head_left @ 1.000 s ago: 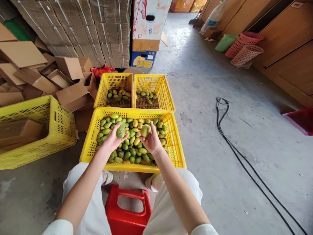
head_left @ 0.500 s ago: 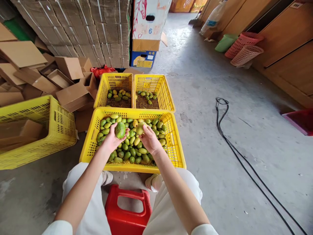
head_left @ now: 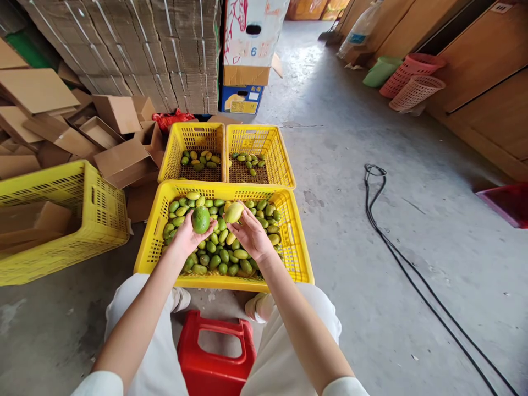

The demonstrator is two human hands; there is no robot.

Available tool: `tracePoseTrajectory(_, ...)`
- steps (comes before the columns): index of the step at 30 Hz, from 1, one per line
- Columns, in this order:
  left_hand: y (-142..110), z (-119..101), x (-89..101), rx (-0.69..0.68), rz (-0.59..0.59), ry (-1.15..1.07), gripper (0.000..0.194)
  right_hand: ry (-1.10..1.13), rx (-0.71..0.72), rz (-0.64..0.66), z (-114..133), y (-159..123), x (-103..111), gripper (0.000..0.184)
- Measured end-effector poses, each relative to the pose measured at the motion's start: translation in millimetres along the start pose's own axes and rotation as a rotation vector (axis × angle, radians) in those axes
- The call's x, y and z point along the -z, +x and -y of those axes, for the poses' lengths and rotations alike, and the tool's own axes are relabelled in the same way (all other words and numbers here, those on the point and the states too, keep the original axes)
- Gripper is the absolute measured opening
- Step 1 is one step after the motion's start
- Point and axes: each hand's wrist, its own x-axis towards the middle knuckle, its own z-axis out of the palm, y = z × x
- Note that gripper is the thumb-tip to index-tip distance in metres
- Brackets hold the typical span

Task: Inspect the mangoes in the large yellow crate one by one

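Observation:
My left hand point(head_left: 193, 234) is closed around a deep green oval fruit point(head_left: 201, 220), its end facing up. Close beside it, my right hand point(head_left: 251, 234) holds a paler yellow-green oval fruit point(head_left: 234, 212) between thumb and fingers. The exact kind of fruit is hard to tell. Both hands are above a large yellow crate point(head_left: 303, 258) with many loose green and yellowish fruits point(head_left: 223, 256) in it. Behind that crate are two smaller-looking yellow compartments or crates, the left one point(head_left: 165, 165) and the right one point(head_left: 284, 165), each with several fruits on the bottom.
A red plastic stool point(head_left: 214, 363) is between my legs. To the left, another yellow crate point(head_left: 105, 214) holds cardboard, near a heap of cartons point(head_left: 119, 159). Stacked flat cardboard point(head_left: 165, 55) rises behind. A black cable point(head_left: 385, 239) lies on the floor to the right.
The yellow-green fruit in my right hand has turned and shifted slightly up and left, now showing more of its side. The green fruit in my left hand has tilted a little.

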Motion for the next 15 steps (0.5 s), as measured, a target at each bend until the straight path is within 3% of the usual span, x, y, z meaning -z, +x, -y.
tracePoseTrajectory(6,-2,-1,0.2,-0.006,0.04,0.012,0.044,0.071,-0.037,-0.001,5,0,0,0.032)
tracePoseTrajectory(11,-7,2,-3.7,-0.046,0.036,0.059,0.025,0.064,-0.008,-0.048,4,0,-1,0.028)
tracePoseTrajectory(15,-12,5,-7.7,-0.092,0.005,0.088,0.025,0.063,-0.016,-0.086,5,-2,-4,0.031)
